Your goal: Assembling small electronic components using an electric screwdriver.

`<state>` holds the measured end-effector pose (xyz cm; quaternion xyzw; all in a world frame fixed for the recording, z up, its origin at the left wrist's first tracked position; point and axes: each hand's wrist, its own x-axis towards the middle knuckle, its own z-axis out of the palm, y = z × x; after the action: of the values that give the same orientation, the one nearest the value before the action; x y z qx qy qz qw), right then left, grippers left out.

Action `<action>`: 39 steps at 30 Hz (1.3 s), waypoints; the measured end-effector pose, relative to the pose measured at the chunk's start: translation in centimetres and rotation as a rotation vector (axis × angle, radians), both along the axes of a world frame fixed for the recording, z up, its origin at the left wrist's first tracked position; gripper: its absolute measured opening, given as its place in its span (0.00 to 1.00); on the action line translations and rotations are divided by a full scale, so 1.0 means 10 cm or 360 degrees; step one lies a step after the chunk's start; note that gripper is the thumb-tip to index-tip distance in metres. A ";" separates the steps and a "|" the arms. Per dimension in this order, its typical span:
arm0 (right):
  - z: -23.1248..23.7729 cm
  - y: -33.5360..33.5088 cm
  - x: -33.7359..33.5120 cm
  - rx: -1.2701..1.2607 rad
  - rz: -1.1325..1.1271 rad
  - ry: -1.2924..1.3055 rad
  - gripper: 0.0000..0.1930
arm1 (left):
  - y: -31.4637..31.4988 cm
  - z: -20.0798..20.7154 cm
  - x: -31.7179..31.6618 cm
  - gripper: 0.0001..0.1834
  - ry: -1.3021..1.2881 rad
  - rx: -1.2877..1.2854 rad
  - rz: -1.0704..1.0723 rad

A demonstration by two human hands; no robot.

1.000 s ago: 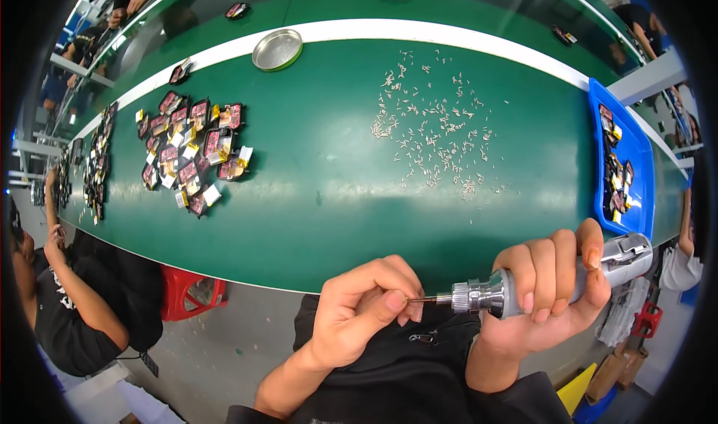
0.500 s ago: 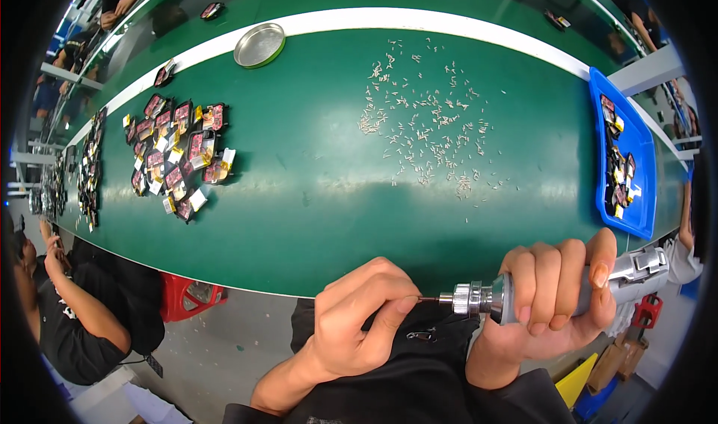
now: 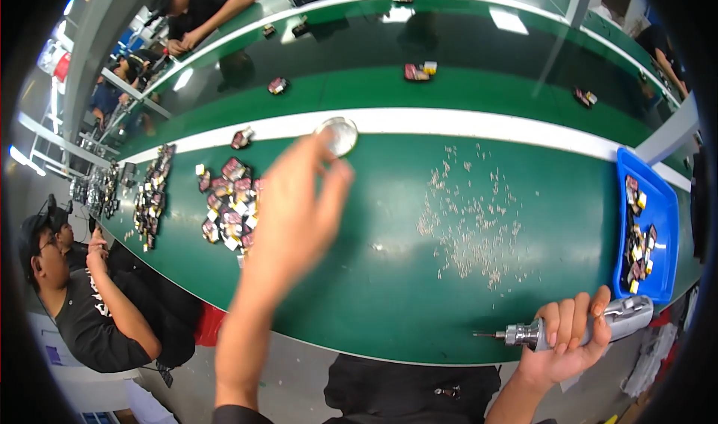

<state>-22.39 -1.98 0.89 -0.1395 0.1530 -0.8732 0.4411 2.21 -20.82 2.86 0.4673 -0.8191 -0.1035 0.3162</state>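
My right hand [image 3: 572,330] is wrapped round a grey electric screwdriver [image 3: 628,315] near the table's front edge, its thin bit [image 3: 490,335] pointing left. My left hand [image 3: 299,200], blurred by motion, stretches over the table with thumb and forefinger apart. Its fingertips overlap the left rim of a shallow round metal tin [image 3: 342,135] at the back; I cannot tell whether they touch it. Many tiny pale screw-like pieces [image 3: 479,229] lie scattered right of centre. Left of my forearm, and partly hidden by it, is a pile of small black-and-red devices with white and yellow tabs [image 3: 233,200].
A blue tray [image 3: 663,271] at the right holds several similar devices. More stand in rows [image 3: 153,192] farther left. A white ledge [image 3: 464,121] runs along the back, with a belt [image 3: 479,50] carrying devices beyond. A co-worker [image 3: 105,297] sits at the left.
My left hand has left the screwdriver bit and reached up to the tin. The screwdriver has moved slightly right and down. The view has tilted up, showing more beyond the ledge.
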 end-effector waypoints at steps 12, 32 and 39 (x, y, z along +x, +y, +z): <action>0.06 0.09 0.05 0.0189 -0.0162 -0.0039 0.04 | -2.31 -0.55 1.25 0.11 -0.0673 -0.0081 0.0612; -0.18 0.52 0.82 0.0388 0.0866 0.0068 0.04 | 1.49 -0.25 -0.13 0.22 -0.0258 0.0048 -0.0960; -0.21 0.59 1.13 0.0899 0.0732 0.0218 0.05 | 1.59 -0.36 -0.10 0.20 -0.0424 -0.0382 -0.0896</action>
<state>-11.09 3.95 -1.18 -0.1011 0.3818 -0.6633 0.6357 1.18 -4.91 -0.70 0.1915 -0.9565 -0.0277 0.2182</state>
